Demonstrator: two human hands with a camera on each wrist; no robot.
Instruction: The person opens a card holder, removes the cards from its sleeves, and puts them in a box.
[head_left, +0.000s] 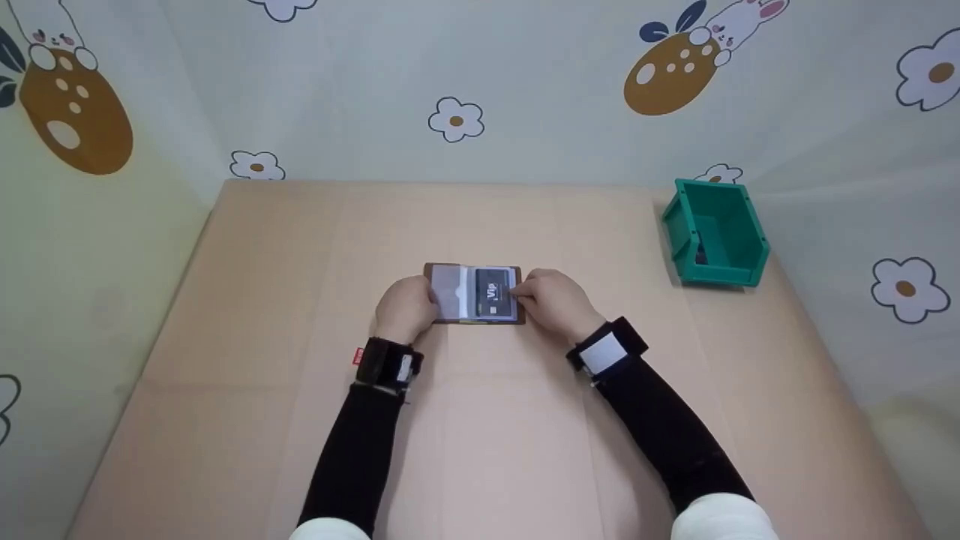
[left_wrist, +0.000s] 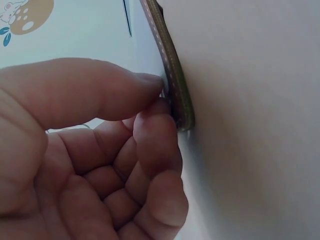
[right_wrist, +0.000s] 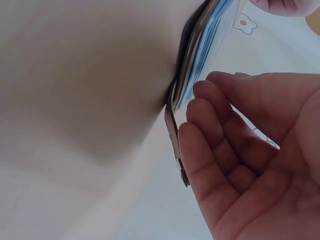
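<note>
An open brown card holder [head_left: 523,307] lies between both hands on the table, with stitching along its cover edge in the left wrist view. A dark card [head_left: 492,304] marked "VIP" shows in its right-hand clear sleeve; the left side shows a pale grey sleeve [head_left: 445,289]. My left hand [head_left: 405,306] pinches the left edge between thumb and curled forefinger. My right hand [head_left: 559,300] has thumb and forefinger tips together at the right edge of the sleeves, beside the card. In the right wrist view several layered sleeves [right_wrist: 207,45] stand above the brown cover flap [right_wrist: 172,132].
A green plastic bin [head_left: 716,276] stands at the table's back right corner, with a small dark item [head_left: 700,249] inside. The tan table [head_left: 300,240] meets patterned wall sheeting [head_left: 360,90] at the back and sides. Black bands [head_left: 390,365] wrap both wrists.
</note>
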